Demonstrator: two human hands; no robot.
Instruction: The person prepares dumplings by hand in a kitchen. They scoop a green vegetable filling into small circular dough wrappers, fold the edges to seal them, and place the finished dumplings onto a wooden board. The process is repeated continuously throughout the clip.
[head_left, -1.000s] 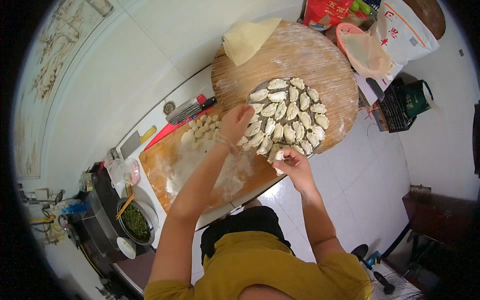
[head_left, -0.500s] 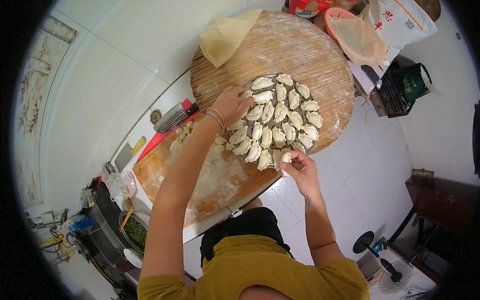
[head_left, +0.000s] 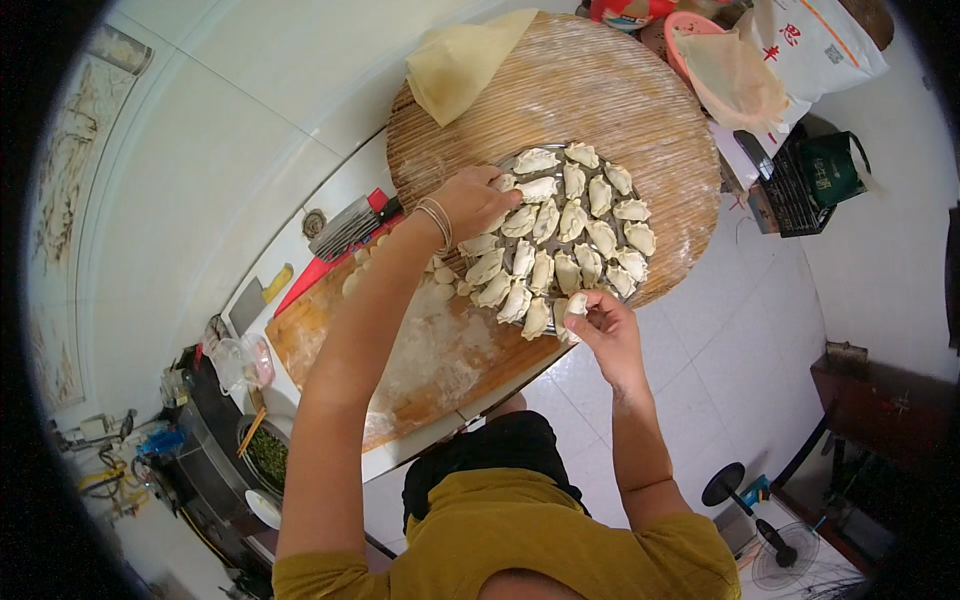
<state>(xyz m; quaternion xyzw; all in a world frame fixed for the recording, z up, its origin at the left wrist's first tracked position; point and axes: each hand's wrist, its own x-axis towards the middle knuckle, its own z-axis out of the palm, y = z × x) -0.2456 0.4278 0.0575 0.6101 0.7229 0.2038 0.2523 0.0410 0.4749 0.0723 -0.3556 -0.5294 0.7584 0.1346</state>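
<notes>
A round metal tray (head_left: 571,251) carries several pleated dumplings (head_left: 573,220) in close rows. At its upper left edge is my left hand (head_left: 478,208), fingers bent over the rim beside the outer dumplings; the fingertips are partly hidden. My right hand (head_left: 608,332) pinches a dumpling (head_left: 577,304) between thumb and fingers at the tray's near edge, close against the dumplings there. Under the tray lies a large round ridged wooden board (head_left: 660,130) dusted with flour.
Left of the tray, a floury cutting board (head_left: 440,355) holds small dough pieces (head_left: 443,275). Beyond it are a cleaver (head_left: 343,230) and a second knife (head_left: 247,305). A bowl of green filling (head_left: 268,455) with chopsticks (head_left: 252,432) stands lower left. A pink basin (head_left: 690,55) is at upper right.
My right hand has brought its dumpling slightly up and in against the tray's near edge. My left hand stays at the rim. The whole view has shifted a little.
</notes>
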